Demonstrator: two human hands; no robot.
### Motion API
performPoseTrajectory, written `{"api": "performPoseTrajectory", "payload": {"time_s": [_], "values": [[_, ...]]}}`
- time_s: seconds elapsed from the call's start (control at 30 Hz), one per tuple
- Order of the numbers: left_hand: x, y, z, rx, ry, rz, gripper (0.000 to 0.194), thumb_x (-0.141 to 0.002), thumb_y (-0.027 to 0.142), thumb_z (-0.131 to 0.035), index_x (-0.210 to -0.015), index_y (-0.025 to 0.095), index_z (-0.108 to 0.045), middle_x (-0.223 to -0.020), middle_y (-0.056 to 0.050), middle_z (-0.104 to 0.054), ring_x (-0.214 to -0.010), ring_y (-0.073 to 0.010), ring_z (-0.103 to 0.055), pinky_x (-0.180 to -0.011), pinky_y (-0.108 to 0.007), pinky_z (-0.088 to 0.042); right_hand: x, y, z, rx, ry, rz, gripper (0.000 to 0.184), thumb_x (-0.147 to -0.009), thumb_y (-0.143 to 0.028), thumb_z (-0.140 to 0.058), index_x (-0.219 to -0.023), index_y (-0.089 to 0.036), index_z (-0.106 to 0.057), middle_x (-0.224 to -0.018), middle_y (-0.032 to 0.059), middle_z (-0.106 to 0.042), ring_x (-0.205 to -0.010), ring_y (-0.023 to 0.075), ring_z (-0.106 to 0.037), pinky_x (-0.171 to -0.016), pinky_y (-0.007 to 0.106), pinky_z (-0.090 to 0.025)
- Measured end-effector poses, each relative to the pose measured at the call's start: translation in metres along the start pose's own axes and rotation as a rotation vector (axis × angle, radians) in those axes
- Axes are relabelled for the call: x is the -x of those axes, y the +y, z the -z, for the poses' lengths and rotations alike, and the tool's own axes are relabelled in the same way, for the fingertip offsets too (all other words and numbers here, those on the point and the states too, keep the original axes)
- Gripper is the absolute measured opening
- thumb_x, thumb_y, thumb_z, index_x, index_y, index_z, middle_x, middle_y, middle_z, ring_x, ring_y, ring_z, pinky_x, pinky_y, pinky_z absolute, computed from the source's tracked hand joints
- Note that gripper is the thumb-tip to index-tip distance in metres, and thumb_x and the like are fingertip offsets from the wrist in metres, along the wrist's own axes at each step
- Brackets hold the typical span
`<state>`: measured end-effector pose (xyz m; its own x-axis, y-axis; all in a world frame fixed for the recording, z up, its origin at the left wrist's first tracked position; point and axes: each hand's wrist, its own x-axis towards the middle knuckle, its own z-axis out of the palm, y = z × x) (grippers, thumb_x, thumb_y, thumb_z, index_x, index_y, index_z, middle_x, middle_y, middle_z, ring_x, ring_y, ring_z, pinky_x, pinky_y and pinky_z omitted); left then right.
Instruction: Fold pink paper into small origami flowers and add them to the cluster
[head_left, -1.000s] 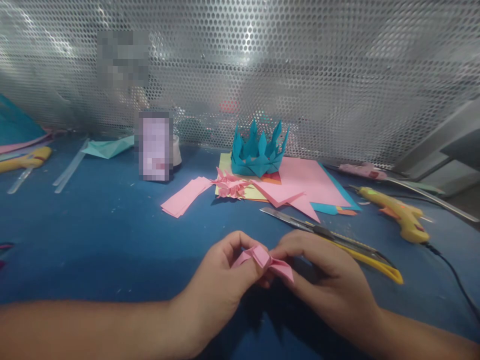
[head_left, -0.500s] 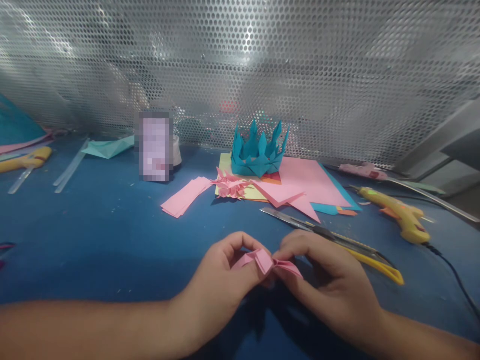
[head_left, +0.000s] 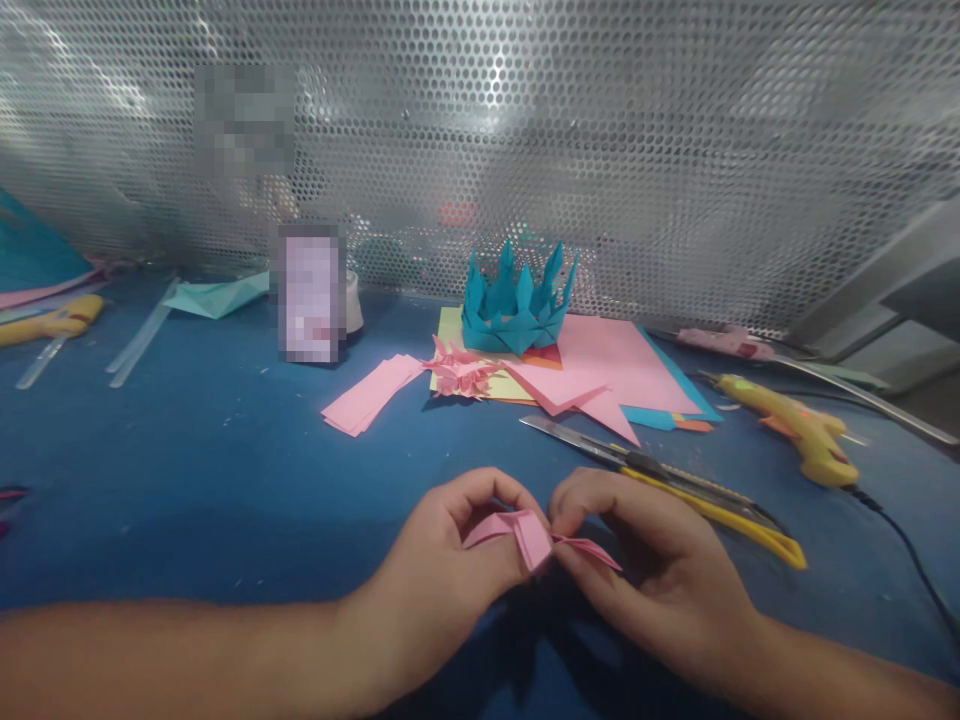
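Note:
Between my two hands, above the blue tabletop, is a folded pink paper piece (head_left: 531,540). My left hand (head_left: 442,570) pinches its left part between thumb and fingers. My right hand (head_left: 660,560) pinches its narrow right part, and a pointed flap sticks out over the right thumb. The fingertips of both hands almost meet at the middle of the paper, so part of the fold there is hidden. Just beyond my right hand lies a yellow utility knife (head_left: 712,495) with its blade out, pointing left.
A teal folded-paper crown (head_left: 517,310) stands on coloured sheets (head_left: 622,360). Pink strips (head_left: 375,393) and a cluster of small pink folded pieces (head_left: 461,370) lie left of it. A yellow glue gun (head_left: 795,425) with a cord is at right, a phone (head_left: 313,295) at back left.
The pink paper has tilted and shifted slightly right and down, its right flap reaching farther out. Both hands keep their pinch. My right hand has moved a little.

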<state>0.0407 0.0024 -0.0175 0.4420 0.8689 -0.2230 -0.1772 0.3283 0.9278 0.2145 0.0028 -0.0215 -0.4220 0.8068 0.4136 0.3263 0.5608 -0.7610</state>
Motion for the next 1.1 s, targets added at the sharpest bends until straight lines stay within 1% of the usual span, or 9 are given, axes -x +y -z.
{"api": "performPoseTrajectory", "payload": {"time_s": [0.1, 0.23, 0.37, 0.47, 0.6, 0.73, 0.9, 1.1], "values": [[-0.001, 0.001, 0.0, -0.034, 0.004, 0.008, 0.017, -0.069, 0.027, -0.066, -0.07, 0.015, -0.053, -0.065, 0.002, -0.048, -0.06, -0.0091, -0.041, -0.056, -0.023, -0.033, 0.0, -0.002, 0.001, 0.045, 0.003, -0.017, 0.009, -0.078, -0.011, -0.055, -0.076, -0.02, -0.054, -0.068, 0.0, -0.06, -0.061, 0.0124, -0.058, -0.058, 0.024, -0.049], [-0.003, 0.001, 0.0, -0.035, -0.033, 0.019, 0.02, -0.071, 0.03, -0.066, -0.073, 0.016, -0.052, -0.063, 0.002, -0.052, -0.061, -0.0102, -0.047, -0.059, -0.023, -0.037, -0.001, -0.002, 0.001, 0.059, 0.023, -0.111, 0.011, -0.079, -0.014, -0.051, -0.071, -0.02, -0.054, -0.064, -0.0003, -0.059, -0.058, 0.0126, -0.057, -0.055, 0.023, -0.048], [-0.005, 0.0, -0.001, -0.088, -0.033, 0.018, 0.024, -0.073, 0.034, -0.065, -0.078, 0.015, -0.051, -0.064, 0.002, -0.053, -0.061, -0.0097, -0.047, -0.059, -0.023, -0.038, -0.003, -0.002, 0.002, 0.046, 0.056, -0.185, 0.01, -0.08, -0.018, -0.053, -0.07, -0.019, -0.055, -0.064, -0.0006, -0.059, -0.058, 0.0121, -0.057, -0.054, 0.022, -0.048], [-0.006, -0.001, -0.001, -0.121, -0.016, 0.023, 0.023, -0.076, 0.034, -0.063, -0.078, 0.014, -0.052, -0.064, 0.002, -0.053, -0.061, -0.0091, -0.047, -0.061, -0.024, -0.039, -0.004, -0.003, 0.002, -0.013, 0.04, -0.233, 0.012, -0.082, -0.022, -0.053, -0.071, -0.019, -0.054, -0.062, -0.0012, -0.059, -0.056, 0.0112, -0.057, -0.052, 0.021, -0.047], [-0.008, -0.002, 0.001, -0.083, -0.017, 0.009, 0.024, -0.076, 0.035, -0.064, -0.076, 0.014, -0.052, -0.063, 0.002, -0.053, -0.06, -0.0094, -0.05, -0.063, -0.024, -0.04, -0.004, -0.002, 0.0, -0.141, -0.018, -0.302, 0.011, -0.084, -0.026, -0.054, -0.076, -0.018, -0.053, -0.064, -0.0002, -0.062, -0.057, 0.0122, -0.061, -0.053, 0.022, -0.05], [-0.009, -0.004, 0.004, -0.075, -0.023, -0.001, 0.028, -0.075, 0.04, -0.065, -0.076, 0.014, -0.053, -0.063, 0.003, -0.054, -0.059, -0.0093, -0.05, -0.062, -0.024, -0.04, -0.005, 0.001, -0.001, -0.128, -0.043, -0.282, 0.014, -0.085, -0.027, -0.054, -0.074, -0.018, -0.054, -0.064, 0.0003, -0.062, -0.058, 0.0115, -0.06, -0.054, 0.022, -0.05], [-0.011, -0.004, 0.005, -0.131, -0.035, -0.006, 0.026, -0.078, 0.039, -0.062, -0.076, 0.014, -0.053, -0.062, 0.003, -0.054, -0.058, -0.009, -0.05, -0.062, -0.023, -0.041, -0.005, 0.002, -0.002, -0.079, -0.055, -0.219, 0.02, -0.09, -0.026, -0.047, -0.073, -0.019, -0.053, -0.067, 0.0003, -0.06, -0.06, 0.0113, -0.057, -0.057, 0.022, -0.049], [-0.01, 0.001, 0.003, -0.148, 0.0, 0.016, 0.024, -0.078, 0.036, -0.062, -0.08, 0.013, -0.054, -0.064, 0.002, -0.055, -0.059, -0.0088, -0.05, -0.062, -0.023, -0.041, -0.003, 0.005, -0.002, -0.101, -0.044, -0.287, 0.018, -0.091, -0.029, -0.047, -0.076, -0.019, -0.052, -0.066, -0.0015, -0.057, -0.059, 0.0107, -0.055, -0.055, 0.021, -0.047]]}}
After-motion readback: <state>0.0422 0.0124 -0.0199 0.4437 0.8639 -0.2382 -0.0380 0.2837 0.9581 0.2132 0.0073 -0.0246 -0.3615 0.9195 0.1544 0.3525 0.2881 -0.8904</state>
